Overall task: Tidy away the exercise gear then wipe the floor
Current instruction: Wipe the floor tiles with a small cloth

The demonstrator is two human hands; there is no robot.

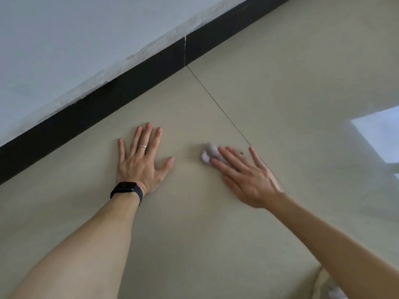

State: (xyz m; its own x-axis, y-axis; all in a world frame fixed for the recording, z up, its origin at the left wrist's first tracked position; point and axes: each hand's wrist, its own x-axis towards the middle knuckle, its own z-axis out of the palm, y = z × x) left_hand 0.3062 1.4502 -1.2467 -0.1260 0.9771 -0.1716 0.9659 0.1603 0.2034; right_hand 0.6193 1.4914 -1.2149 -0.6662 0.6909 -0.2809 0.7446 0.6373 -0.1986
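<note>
Right hand (248, 180) lay flat, fingers straight, pressing a small crumpled cloth (208, 153) to the floor (194, 234), the cloth poking out past the fingertips (220, 149); left hand (142, 162) was spread flat nearby, holding nothing. I judged this the wiping step. The next stroke would call for steady pressure, working toward the skirting board (108, 104).

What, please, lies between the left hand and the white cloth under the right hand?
Only bare beige floor lies between the left hand and the cloth, as the head view shows.
</note>
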